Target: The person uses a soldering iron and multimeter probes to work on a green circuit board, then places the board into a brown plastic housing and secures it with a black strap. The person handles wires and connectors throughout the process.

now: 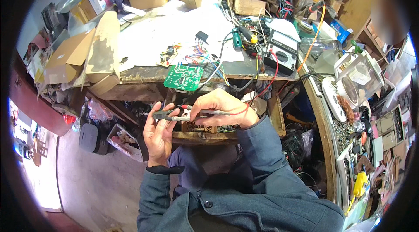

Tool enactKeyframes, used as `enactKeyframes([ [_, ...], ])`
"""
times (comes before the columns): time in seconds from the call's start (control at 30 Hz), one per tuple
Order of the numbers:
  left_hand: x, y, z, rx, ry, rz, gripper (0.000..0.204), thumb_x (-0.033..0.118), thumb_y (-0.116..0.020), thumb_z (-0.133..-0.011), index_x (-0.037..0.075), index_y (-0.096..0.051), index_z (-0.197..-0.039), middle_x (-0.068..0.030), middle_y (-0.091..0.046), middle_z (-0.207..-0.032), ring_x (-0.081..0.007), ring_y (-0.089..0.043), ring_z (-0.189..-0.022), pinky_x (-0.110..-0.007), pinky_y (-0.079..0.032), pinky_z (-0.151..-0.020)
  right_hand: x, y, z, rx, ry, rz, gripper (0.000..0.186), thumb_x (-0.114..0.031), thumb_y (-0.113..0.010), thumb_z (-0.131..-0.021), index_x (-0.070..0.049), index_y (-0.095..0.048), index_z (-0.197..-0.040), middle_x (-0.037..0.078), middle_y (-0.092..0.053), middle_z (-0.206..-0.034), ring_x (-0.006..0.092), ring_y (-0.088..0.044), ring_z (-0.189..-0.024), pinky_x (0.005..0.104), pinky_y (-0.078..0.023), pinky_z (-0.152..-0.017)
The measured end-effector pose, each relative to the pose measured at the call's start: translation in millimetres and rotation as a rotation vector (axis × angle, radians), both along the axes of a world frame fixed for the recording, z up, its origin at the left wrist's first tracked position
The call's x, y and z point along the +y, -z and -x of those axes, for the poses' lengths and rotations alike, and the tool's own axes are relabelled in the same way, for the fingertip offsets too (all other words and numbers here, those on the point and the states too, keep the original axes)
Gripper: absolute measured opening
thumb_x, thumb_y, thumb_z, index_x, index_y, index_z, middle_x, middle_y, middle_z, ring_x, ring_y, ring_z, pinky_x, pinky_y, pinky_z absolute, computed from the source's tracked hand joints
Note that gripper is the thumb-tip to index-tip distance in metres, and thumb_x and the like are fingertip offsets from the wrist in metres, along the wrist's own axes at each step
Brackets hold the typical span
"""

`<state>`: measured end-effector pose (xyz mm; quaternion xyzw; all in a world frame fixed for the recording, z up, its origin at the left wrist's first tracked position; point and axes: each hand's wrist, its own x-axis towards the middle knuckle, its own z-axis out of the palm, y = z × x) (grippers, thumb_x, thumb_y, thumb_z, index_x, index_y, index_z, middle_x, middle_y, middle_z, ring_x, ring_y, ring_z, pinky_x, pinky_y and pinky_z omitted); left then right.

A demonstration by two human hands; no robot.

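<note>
My left hand (159, 138) is raised in front of the bench edge, its thumb and fingers closed on a small dark grey part (161, 114) whose kind I cannot make out. My right hand (220, 106) grips a pair of multimeter probes, pointing left toward that part. A red lead (271, 84) runs from the right hand up to an analog multimeter (284, 53) with a dark dial face. Just beyond the hands, a green circuit board (183, 77) sits at the bench edge with coloured wires. Whether the probe tips touch the part is hard to see.
Behind the board lie a smaller board (169, 55), a black block-shaped component (201, 36) and a green-handled screwdriver (236, 39). An open drawer (205, 137) sits below the hands. Cardboard (103, 48) stands at the left, and a cluttered side bench (323, 136) runs along the right.
</note>
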<state>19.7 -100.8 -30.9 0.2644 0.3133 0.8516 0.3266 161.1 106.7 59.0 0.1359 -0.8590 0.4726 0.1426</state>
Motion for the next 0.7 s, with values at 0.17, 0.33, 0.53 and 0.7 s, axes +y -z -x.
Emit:
enactKeyframes([
  [0.17, -0.1, 0.4, 2.0, -0.013, 0.029, -0.017, 0.053, 0.004, -0.057, -0.106, -0.002, -0.039, -0.155, -0.0272, -0.054, -0.149, -0.0353, -0.061, -0.134, -0.044, -0.053, -0.113, -0.8, -0.5, 0.2, -0.035, 0.002, 0.034, 0.018, -0.003, -0.077, -0.085, -0.004, -0.075, -0.103, 0.008, -0.076, -0.091, 0.0174, -0.072, -0.084, 0.0321, -0.056, -0.077],
  [0.33, 2.3, -1.2, 0.7, -0.032, 0.043, 0.009, 0.054, 0.004, -0.058, -0.106, -0.002, -0.038, -0.156, -0.0269, -0.052, -0.151, -0.0349, -0.061, -0.134, -0.043, -0.054, -0.113, -0.5, -1.2, -3.7, -0.061, -0.014, 0.064, 0.016, -0.004, -0.079, -0.088, -0.003, -0.075, -0.103, 0.008, -0.076, -0.093, 0.0182, -0.073, -0.086, 0.0319, -0.056, -0.077],
  [0.53, -1.1, -1.8, 3.4, -0.026, 0.083, -0.005, 0.058, 0.002, -0.058, -0.105, -0.001, -0.036, -0.158, -0.0287, -0.050, -0.153, -0.0351, -0.059, -0.136, -0.043, -0.053, -0.114, -0.4, -4.8, -2.0, -0.117, 0.003, 0.078, 0.019, -0.006, -0.078, -0.088, -0.003, -0.075, -0.106, 0.008, -0.077, -0.093, 0.0166, -0.073, -0.086, 0.0316, -0.056, -0.076],
  [0.7, 1.6, 0.5, 3.8, -0.036, 0.066, -0.001, 0.055, 0.004, -0.056, -0.106, -0.002, -0.037, -0.157, -0.0294, -0.054, -0.148, -0.0374, -0.062, -0.132, -0.046, -0.054, -0.112, 2.6, -8.0, -3.9, -0.076, 0.036, 0.054, 0.020, -0.012, -0.079, -0.090, -0.003, -0.074, -0.108, 0.009, -0.078, -0.095, 0.0171, -0.073, -0.086, 0.0319, -0.057, -0.077],
])
